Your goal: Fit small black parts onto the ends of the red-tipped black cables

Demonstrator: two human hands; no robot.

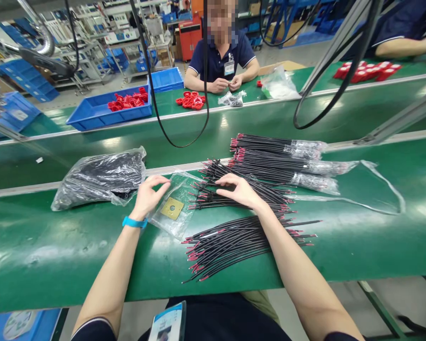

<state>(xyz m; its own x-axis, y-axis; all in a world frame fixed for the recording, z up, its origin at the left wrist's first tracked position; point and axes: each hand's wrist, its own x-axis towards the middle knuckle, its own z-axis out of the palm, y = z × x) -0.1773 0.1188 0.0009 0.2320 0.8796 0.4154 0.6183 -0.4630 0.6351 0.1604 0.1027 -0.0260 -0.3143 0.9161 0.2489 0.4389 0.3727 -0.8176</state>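
My left hand [149,195], a blue band at its wrist, hovers at the left edge of a clear plastic bag [177,222]. Its thumb and forefinger are apart with nothing visible between them. On the bag lies a square yellowish plate [172,208] with a round hole. Over a pile of black cables [266,192] with red ends is my right hand [238,189], thumb and fingers parted; I see nothing held. Small black pieces sit on the left ends of these cables. Closer to me, more loose black cables [230,244] lie side by side, partly behind my right forearm.
A clear bag of black parts [101,180] lies left. Plastic-wrapped cable bundles [287,166] lie behind the pile. Hanging black cords [182,145] loop over the bench. Across, a person [222,61] handles something small beside a blue tray [110,113] with red parts.
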